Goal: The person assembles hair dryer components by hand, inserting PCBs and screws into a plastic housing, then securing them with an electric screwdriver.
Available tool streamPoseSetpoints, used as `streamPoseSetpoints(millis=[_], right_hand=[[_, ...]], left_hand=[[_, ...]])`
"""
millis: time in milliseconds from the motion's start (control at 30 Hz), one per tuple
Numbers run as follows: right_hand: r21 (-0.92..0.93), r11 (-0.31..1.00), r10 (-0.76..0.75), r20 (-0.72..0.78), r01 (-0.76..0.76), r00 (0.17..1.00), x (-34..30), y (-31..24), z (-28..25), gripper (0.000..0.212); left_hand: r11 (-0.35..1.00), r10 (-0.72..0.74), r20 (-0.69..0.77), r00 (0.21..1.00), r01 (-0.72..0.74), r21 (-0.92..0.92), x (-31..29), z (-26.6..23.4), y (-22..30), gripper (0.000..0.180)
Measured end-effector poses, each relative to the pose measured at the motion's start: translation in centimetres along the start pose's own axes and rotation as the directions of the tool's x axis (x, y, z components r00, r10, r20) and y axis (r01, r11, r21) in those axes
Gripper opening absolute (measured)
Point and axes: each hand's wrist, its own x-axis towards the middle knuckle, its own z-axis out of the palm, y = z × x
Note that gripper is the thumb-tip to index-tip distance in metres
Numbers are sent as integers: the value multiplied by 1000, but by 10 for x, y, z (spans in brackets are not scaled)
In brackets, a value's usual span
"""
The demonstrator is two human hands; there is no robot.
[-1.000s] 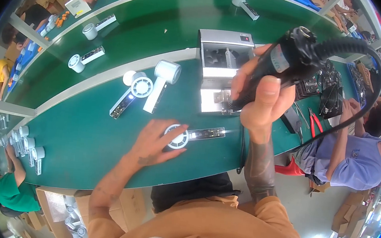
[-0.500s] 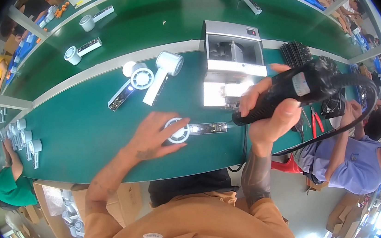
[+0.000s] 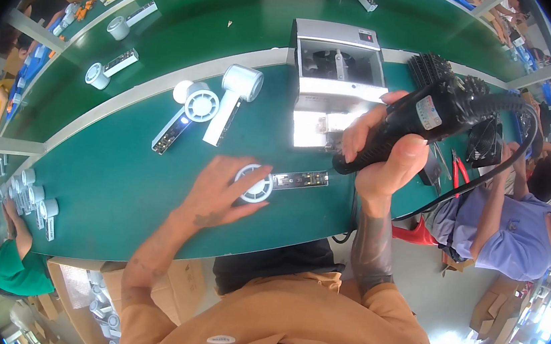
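My left hand (image 3: 225,190) is closed round the round white head of a small handheld fan (image 3: 254,184) lying on the green bench. The fan's handle points right, its circuit board (image 3: 301,180) exposed. My right hand (image 3: 384,158) grips a black electric screwdriver (image 3: 421,123) with a thick cable. The tool's nose is close to the far end of the board; its bit is not clearly visible, and I cannot tell whether it touches. Beyond my left hand lie a fan with a bare board (image 3: 171,131) and another white fan (image 3: 239,87).
A silver screw feeder (image 3: 340,65) stands behind the screwdriver. Red-handled pliers (image 3: 458,171) and black racks (image 3: 428,70) are at right. Several fans lie on a green belt (image 3: 196,36) beyond. People sit left and right; a carton of fans (image 3: 87,270) is below the bench at left.
The bright white light on the fan's board near its head has gone out. The whole view has shifted slightly; both hands keep their holds.
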Motion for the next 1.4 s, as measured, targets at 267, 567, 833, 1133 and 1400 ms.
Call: streamPoseSetpoints(millis=[267,567,833,1133,1400], right_hand=[[-22,1000,9,58,-8,998,-3,1,2,80],[78,996,49,34,-52,998,-7,-14,-4,88],[-90,993,-76,-58,71,995,41,-38,17,96],[-80,994,-73,28,75,997,26,-23,10,85],[42,992,122,-28,-121,992,-12,-22,-6,89]], left_hand=[[999,34,-11,999,-34,18,4,-1,-2,64],[999,50,-14,999,-50,7,1,1,-1,64],[999,41,-6,999,-41,2,2,0,-1,65],[1000,21,-9,1000,-21,-23,3,-1,0,62],[1000,13,-1,1000,-13,-13,0,0,0,62]])
